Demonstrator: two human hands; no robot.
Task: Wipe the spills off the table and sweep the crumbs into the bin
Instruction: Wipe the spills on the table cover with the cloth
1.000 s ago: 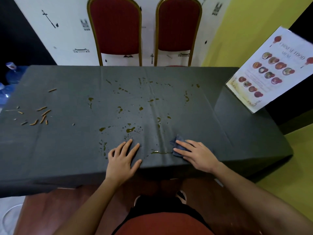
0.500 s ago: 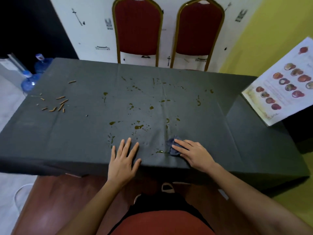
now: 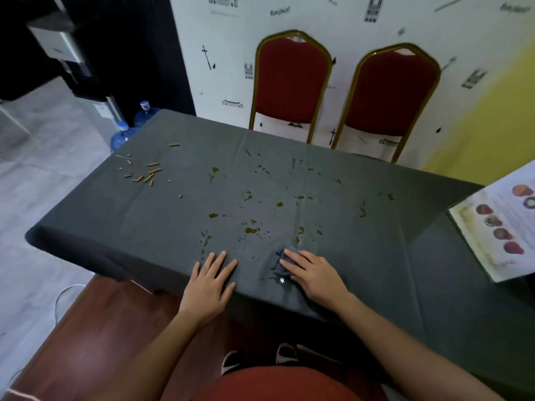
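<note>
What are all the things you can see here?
table: one, grey cloth over it, middle of view.
spills: many, yellow-brown, across the table's middle.
crumbs: many, orange sticks, table's far left part.
rag: one, dark blue, by the table's near edge.
chairs: two, red with gold frames, behind the table.
water bottles: two, blue, floor by the table's far left corner.
menu: one, white with food pictures, right edge.
left grip: one hand, flat on the table, near edge.
right grip: one hand, fingers pressing the rag.
</note>
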